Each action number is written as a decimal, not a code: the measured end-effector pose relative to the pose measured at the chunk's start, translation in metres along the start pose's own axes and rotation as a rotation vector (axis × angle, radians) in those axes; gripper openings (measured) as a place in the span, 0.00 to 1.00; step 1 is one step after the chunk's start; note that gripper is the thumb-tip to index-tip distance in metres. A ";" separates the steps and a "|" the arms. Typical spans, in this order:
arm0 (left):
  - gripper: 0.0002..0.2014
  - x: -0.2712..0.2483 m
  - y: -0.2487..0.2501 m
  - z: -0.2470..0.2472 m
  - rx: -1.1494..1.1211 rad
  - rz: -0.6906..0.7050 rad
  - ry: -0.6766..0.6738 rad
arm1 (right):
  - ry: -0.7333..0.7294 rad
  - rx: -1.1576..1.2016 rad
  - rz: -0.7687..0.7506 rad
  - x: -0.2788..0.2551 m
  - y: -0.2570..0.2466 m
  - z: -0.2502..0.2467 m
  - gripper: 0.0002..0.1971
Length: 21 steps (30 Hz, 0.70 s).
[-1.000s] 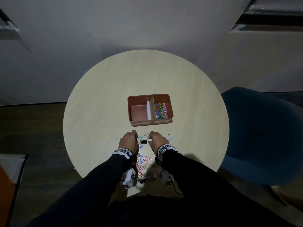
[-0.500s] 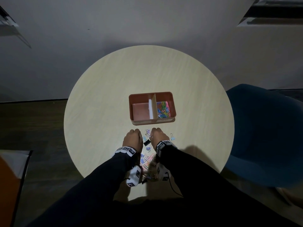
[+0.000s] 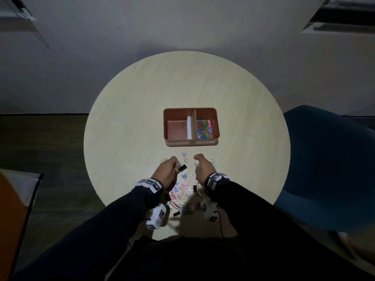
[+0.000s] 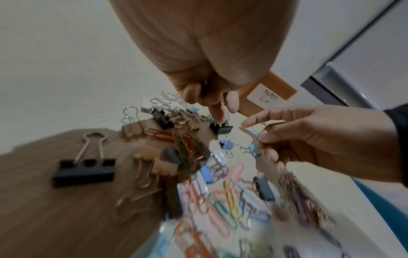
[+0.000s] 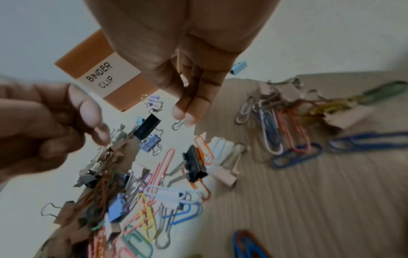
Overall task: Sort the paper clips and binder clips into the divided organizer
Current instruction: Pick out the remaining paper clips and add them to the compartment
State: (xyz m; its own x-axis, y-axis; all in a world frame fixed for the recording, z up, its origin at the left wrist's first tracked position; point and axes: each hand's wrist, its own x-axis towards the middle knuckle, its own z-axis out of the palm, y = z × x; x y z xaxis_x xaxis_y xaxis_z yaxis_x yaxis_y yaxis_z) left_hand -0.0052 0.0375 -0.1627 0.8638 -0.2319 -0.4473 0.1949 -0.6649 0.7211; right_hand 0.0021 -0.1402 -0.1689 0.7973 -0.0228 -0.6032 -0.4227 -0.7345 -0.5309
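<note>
Both hands have lifted off the desk (image 3: 142, 102) since 0.5 s ago, and the black binder clip (image 3: 182, 168) that lay between them now hangs from the left hand (image 3: 168, 173).

Near edge, lower centre of head view: a mixed pile (image 3: 181, 194) of coloured paper clips w/ binder clips, partly in the arms' shadow. One large black binder clip (image 4: 85, 172) sits at lower left of the left wrist view, apart from the heap.

Just above the pile, left hand's fingers (image 4: 217, 111) are curled, pinching the small black clip by its wire handle; clip body dangles below the fingertips. Right hand (image 3: 204, 169) is also curled; its fingers (image 5: 189, 111) pinch a small silver wire loop, and in the left wrist view a small blue clip (image 4: 255, 135) shows at its fingertips. Cannot tell if loop and blue clip are one piece.

Farther up, mid-frame: the orange divided organizer (image 3: 172, 143). Right compartment holds coloured paper clips (image 3: 205, 129). Front labels read "BINDER CLIP" (image 5: 100, 75) on the left compartment, "PAPER CLIP" on the right one, blurred.

Right edge: dark blue chair (image 3: 328, 159).
</note>
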 end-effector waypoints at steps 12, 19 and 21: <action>0.14 -0.029 -0.036 0.024 0.586 0.180 -0.072 | -0.034 -0.343 -0.286 -0.039 0.015 0.020 0.12; 0.09 -0.028 -0.041 0.015 0.597 0.097 0.021 | -0.058 -0.622 -0.530 -0.047 0.014 0.044 0.23; 0.09 -0.030 -0.040 0.011 0.597 0.068 0.066 | -0.073 -0.637 -0.520 -0.049 0.018 0.044 0.27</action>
State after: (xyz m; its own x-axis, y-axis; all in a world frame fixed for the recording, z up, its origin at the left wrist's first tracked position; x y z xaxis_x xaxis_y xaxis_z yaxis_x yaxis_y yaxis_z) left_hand -0.0442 0.0629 -0.1842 0.8959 -0.2563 -0.3629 -0.1399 -0.9381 0.3170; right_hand -0.0639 -0.1223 -0.1748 0.7843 0.4544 -0.4223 0.3356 -0.8834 -0.3271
